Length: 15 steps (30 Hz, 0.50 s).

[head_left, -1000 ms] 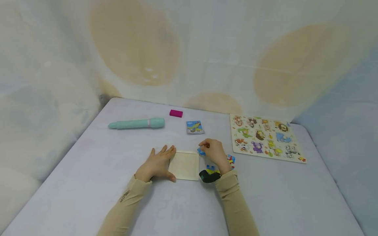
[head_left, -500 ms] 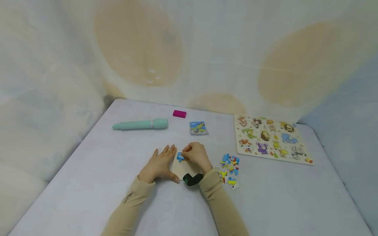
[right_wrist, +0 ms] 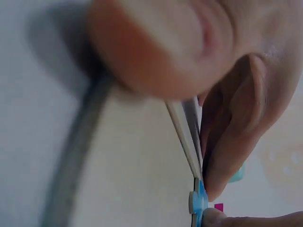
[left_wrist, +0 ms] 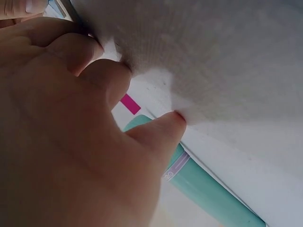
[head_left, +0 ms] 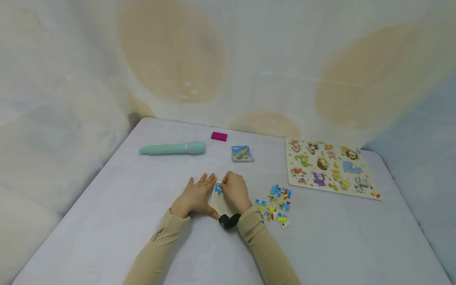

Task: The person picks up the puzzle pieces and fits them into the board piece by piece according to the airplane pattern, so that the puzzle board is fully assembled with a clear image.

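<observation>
Left hand (head_left: 195,199): fingers spread and extended, laid along the near-left side of a shallow wooden tray (head_left: 219,204), thumb at its lower corner, apparently bracing it against sliding. Right hand (head_left: 236,191): fingers bent over the tray, a fingertip touching the blue puzzle piece (head_left: 218,189), perhaps to seat it; whether it is pinched or only pressed, cannot tell. Piece: at the tray's far corner, between the hands, probably because two rims meet there to align it. Loose puzzle pieces (head_left: 274,190): right of the right hand, seemingly kept within easy reach. Beyond the hands: picture packet (head_left: 242,153), magenta block (head_left: 219,136); far right, animal board (head_left: 331,170); beyond the left hand, mint-green pen-shaped article (head_left: 171,149), all untouched on the worktop (head_left: 327,237). Markings: dark lettering on the left sleeve (head_left: 158,233), illegible; small characters on the article's band (left_wrist: 177,166), not securely readable; no brand identifiable.
</observation>
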Tool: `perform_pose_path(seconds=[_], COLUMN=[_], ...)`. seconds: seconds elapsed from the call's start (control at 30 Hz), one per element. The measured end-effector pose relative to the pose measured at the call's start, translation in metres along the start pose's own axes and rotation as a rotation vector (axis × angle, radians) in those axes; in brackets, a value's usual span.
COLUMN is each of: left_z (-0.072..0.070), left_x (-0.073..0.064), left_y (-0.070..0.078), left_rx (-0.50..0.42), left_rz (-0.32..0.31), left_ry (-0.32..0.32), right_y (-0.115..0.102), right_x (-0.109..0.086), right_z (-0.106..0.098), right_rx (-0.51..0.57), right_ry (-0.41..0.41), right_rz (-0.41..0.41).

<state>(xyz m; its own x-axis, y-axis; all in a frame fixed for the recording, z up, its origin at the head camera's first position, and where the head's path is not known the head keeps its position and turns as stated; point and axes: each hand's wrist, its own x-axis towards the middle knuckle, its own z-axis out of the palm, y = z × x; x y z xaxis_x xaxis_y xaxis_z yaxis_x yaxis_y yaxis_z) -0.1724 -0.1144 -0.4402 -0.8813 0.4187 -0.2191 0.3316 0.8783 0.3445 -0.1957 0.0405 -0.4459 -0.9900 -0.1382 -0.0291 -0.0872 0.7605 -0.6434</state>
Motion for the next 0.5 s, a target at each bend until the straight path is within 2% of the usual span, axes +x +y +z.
perform_pose_path(seconds=[0.13, 0.23, 0.33, 0.4, 0.5], left_z=[0.003, 0.003, 0.002, 0.002, 0.002], left_x=[0.001, 0.001, 0.001, 0.001, 0.001], left_y=[0.0, -0.001, -0.002, -0.003, -0.004], left_rx=[-0.007, -0.001, 0.009, 0.006, -0.003], left_rz=[0.003, -0.001, -0.006, -0.003, -0.004], left_ry=[-0.009, -0.008, 0.002, 0.003, -0.011], right_y=[0.001, 0.002, 0.005, 0.008, 0.013], right_x=[-0.003, -0.004, -0.002, -0.001, -0.001], right_z=[0.001, 0.003, 0.003, -0.002, -0.016], right_rx=[-0.019, 0.012, 0.043, 0.049, 0.033], right_ry=[-0.012, 0.001, 0.0, -0.046, -0.158], right_rz=[0.005, 0.009, -0.02, -0.046, -0.07])
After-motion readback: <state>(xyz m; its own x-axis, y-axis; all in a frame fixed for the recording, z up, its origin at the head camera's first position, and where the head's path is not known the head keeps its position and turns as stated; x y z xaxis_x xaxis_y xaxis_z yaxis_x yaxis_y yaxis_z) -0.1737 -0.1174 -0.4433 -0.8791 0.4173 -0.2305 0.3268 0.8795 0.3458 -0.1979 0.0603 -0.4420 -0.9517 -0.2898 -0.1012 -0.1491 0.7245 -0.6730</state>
